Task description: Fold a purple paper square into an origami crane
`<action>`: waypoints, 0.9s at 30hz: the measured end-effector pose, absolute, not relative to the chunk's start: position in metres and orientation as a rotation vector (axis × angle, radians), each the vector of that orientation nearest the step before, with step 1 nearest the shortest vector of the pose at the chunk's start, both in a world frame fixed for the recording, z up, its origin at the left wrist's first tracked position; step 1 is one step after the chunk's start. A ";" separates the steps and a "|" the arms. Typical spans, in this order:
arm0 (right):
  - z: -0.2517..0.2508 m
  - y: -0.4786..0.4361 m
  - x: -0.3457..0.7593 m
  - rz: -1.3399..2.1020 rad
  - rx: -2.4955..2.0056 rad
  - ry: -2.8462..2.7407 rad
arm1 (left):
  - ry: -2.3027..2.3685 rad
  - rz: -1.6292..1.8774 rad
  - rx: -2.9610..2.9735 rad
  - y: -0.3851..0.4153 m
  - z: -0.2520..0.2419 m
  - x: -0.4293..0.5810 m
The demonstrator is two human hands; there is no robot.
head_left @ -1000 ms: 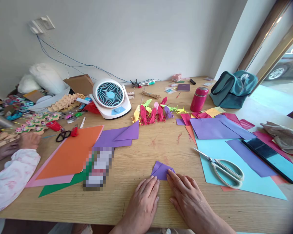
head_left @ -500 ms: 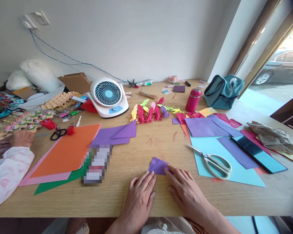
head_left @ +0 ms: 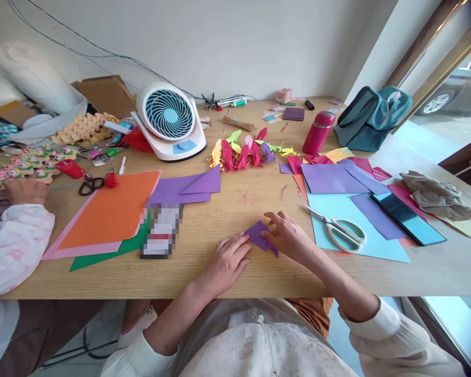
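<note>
Small folded purple paper [head_left: 256, 234] on wooden bench [head_left: 204, 277], near side, about centre. Left hand [head_left: 226, 261]: grip flat, fingers extended, fingertips at paper's left corner, nothing clasped. Right hand [head_left: 289, 235]: grip half-curled at paper's right edge; pinching or merely touching, cannot tell. White-handled metal scissors [head_left: 328, 222] right, on light-blue paper sheet [head_left: 379, 247]. Orange paper sheet [head_left: 110, 209] left. Round white-and-blue fan [head_left: 170, 118] far left. Magenta cylindrical bottle [head_left: 317, 134] far right.

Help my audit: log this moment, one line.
left hand: touching folded purple paper | right hand: at its right side | beneath: light wooden table
</note>
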State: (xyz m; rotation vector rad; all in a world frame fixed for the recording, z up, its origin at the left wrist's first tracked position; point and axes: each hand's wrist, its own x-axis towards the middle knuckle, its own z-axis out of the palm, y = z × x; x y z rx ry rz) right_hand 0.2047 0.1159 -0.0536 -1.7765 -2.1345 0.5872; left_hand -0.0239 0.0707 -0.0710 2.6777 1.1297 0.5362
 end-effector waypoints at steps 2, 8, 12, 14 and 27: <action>-0.054 0.120 0.205 0.651 -1.777 -2.094 | 1.145 0.534 2.669 0.075 -0.071 -0.022; -0.052 0.129 0.205 0.791 -1.702 -2.059 | 1.161 0.509 2.625 0.087 -0.067 -0.019; -0.051 0.130 0.203 0.880 -1.611 -1.963 | 1.164 0.523 2.556 0.093 -0.064 -0.018; -0.053 0.131 0.204 0.931 -1.563 -1.922 | 1.152 0.556 2.506 0.095 -0.064 -0.018; -0.064 0.134 0.195 1.298 -1.187 -1.399 | 1.055 0.900 1.215 0.143 -0.060 0.007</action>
